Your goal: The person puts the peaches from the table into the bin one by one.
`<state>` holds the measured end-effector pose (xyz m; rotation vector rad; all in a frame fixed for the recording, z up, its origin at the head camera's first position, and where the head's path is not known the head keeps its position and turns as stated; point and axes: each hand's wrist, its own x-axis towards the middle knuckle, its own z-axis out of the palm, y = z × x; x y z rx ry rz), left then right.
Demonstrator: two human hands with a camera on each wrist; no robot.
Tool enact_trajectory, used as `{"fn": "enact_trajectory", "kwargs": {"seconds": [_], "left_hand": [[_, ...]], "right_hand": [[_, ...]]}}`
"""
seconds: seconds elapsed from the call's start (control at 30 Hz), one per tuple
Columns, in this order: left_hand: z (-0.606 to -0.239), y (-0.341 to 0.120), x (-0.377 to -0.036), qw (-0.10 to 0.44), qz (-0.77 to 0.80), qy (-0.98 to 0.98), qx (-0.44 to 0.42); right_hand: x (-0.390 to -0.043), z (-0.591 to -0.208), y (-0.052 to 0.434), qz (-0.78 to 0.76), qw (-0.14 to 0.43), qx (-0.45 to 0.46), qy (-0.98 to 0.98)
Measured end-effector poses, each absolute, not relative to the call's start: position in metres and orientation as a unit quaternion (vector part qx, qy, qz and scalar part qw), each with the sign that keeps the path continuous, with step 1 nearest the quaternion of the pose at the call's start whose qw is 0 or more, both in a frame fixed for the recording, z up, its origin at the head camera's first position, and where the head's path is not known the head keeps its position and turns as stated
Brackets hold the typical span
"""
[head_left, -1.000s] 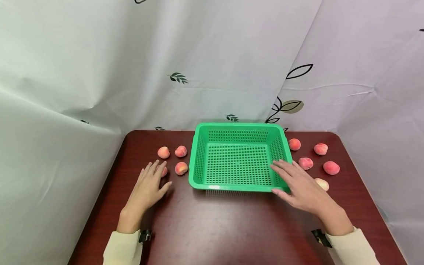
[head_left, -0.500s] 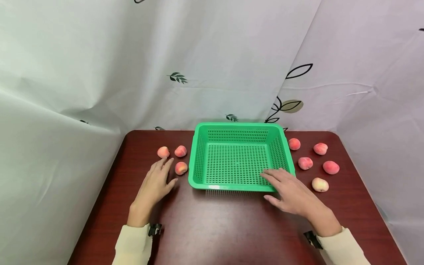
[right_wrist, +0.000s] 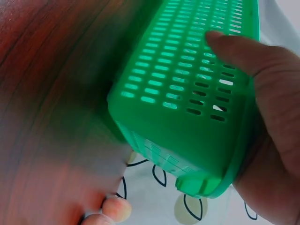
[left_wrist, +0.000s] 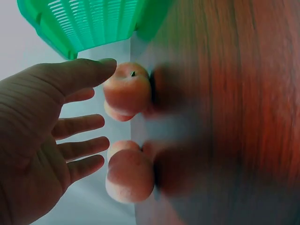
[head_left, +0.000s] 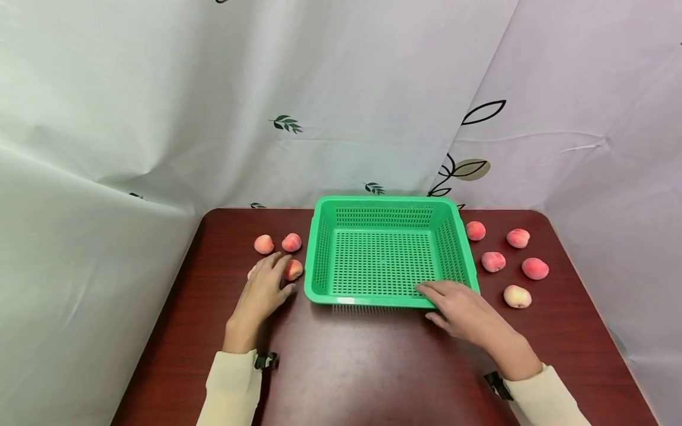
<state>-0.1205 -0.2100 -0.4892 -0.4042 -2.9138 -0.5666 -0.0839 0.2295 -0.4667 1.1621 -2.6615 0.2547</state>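
Observation:
A green plastic basket [head_left: 383, 302] with slotted walls stands on the table. My right hand [head_left: 458, 310] grips its front rim near the right corner, fingers over the inside; the right wrist view shows the thumb [right_wrist: 248, 54] against the outer wall. My left hand [head_left: 263, 290] hovers over the peaches left of the basket, holding nothing. Nearest it is a yellow-red peach [head_left: 293, 270], and another is mostly hidden behind the hand. Two more peaches, one pale red [head_left: 263, 244] and one redder [head_left: 291, 242], lie farther back. In the left wrist view the fingers are spread beside a peach [left_wrist: 129, 93].
Several peaches lie right of the basket, among them a pale one [head_left: 517, 296] and a red one [head_left: 535, 268]. The dark red-brown table [head_left: 346, 367] has white patterned cloth [head_left: 367, 118] behind it and at both sides.
My left hand has moved right toward the peach nearest the basket. My right hand has shifted left and nearer along the basket's right front corner, onto its front rim.

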Motion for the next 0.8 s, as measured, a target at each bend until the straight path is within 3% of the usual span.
{"fn": "enact_trajectory", "kwargs": {"seconds": [0.47, 0.8], "left_hand": [[-0.499, -0.197, -0.131, 0.083, -0.208, -0.964, -0.144], [-0.502, -0.193, -0.135, 0.048, -0.212, -0.966, -0.136]], "right_hand": [[-0.081, -0.466, 0.227, 0.071, 0.128, 0.376, -0.915], [-0.079, -0.468, 0.225, 0.062, 0.130, 0.367, -0.919]]}}
